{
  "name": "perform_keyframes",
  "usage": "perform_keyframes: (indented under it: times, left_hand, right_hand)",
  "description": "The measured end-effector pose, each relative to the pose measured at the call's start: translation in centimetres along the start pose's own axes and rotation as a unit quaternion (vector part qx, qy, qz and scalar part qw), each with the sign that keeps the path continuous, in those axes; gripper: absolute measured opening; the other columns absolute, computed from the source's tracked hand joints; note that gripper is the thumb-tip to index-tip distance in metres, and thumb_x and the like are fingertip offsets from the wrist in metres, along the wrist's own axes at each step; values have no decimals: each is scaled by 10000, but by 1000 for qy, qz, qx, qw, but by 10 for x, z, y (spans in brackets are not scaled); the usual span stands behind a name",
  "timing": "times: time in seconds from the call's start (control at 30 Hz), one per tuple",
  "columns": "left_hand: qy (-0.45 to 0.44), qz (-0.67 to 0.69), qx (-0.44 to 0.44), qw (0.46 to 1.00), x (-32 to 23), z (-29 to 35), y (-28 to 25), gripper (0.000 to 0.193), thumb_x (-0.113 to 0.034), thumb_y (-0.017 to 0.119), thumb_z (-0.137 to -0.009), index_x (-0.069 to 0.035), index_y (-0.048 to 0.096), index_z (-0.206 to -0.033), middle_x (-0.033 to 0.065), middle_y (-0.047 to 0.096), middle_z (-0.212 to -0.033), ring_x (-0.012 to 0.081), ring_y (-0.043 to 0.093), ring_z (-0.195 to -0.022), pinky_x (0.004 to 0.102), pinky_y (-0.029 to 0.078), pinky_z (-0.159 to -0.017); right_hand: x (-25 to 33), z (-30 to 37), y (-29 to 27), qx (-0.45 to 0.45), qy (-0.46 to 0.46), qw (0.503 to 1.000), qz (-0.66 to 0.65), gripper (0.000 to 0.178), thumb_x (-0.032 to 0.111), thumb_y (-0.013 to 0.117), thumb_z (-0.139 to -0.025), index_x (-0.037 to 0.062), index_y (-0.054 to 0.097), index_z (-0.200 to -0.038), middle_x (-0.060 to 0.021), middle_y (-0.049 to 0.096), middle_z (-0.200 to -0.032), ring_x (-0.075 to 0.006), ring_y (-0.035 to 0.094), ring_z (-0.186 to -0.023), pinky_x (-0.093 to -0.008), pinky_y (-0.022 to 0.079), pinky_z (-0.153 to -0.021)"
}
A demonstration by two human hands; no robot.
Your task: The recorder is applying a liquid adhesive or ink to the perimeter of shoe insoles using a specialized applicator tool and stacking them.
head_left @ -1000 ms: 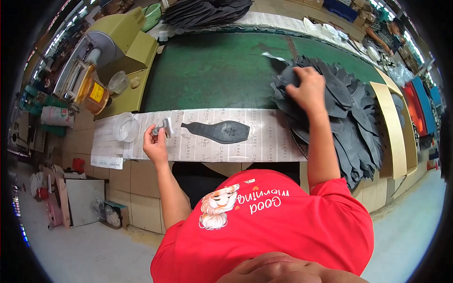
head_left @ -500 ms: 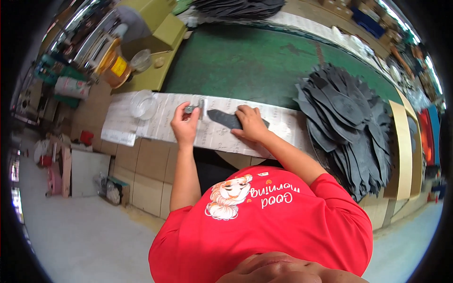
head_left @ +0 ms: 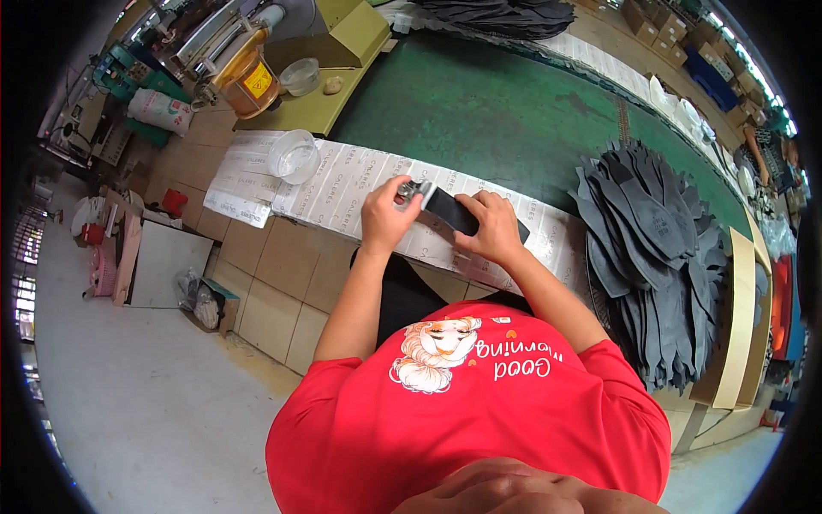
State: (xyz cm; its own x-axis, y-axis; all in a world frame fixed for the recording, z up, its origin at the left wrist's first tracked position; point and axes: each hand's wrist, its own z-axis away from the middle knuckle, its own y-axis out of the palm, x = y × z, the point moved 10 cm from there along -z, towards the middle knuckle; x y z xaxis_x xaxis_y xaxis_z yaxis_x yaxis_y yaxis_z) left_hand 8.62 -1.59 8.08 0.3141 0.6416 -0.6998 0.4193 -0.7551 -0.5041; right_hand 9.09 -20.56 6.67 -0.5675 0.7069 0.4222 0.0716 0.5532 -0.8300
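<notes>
My left hand (head_left: 385, 219) pinches a small metal tool (head_left: 419, 189) with a wide, flat end between thumb and fingers; its exact kind is too small to make out. That end touches or overlaps the left tip of a dark, flat, insole-shaped piece (head_left: 449, 208). My right hand (head_left: 495, 231) grips this piece from above, thumb on the near edge and fingers on the far one, hiding its middle. Beneath both hands lies white printed paper (head_left: 347, 184) along the near edge of the green work surface (head_left: 479, 111). Several similar dark pieces form a large fanned pile (head_left: 651, 257) on the right.
A clear round plastic tub (head_left: 294, 157) stands on the paper to the left. Beyond it are an olive-green machine (head_left: 351, 94), an amber container (head_left: 248, 90) and another clear tub (head_left: 300, 77). An open cardboard box (head_left: 735, 317) is right of the pile; more dark pieces (head_left: 505, 17) lie at the far edge.
The metal tool in my left hand has come from beside the dark piece onto its left tip. My right hand still grips the piece. The whole view has shifted.
</notes>
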Motion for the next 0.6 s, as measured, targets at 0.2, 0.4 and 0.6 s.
perform_keyframes:
  times: [0.2,0.4,0.6]
  left_hand:
    - [-102,-49,-110,987,54,-19,-51,333,-173,761,-750,-54,661,-1045,113,693,-854,230,651,-651,355,522,-630]
    - [15,41,-8,999,-22,-4,-10,319,-166,761,-755,-47,663,-1034,111,697,-875,210,654,-690,343,519,-638]
    - [-104,-36,-28,994,38,-1,-16,334,-189,764,-750,-56,666,-1040,117,690,-792,228,652,-630,353,520,-623]
  right_hand:
    - [5,9,-13,2,-8,1000,-5,556,276,751,-614,137,640,-1141,-80,572,-928,-267,556,-908,-403,423,-815]
    - [3,11,-7,-1,-15,1000,3,569,278,760,-608,129,640,-1144,-76,575,-937,-263,554,-905,-403,418,-800]
    - [9,12,-12,3,-29,1000,-2,575,275,762,-604,128,637,-1146,-75,578,-947,-261,552,-903,-401,418,-798]
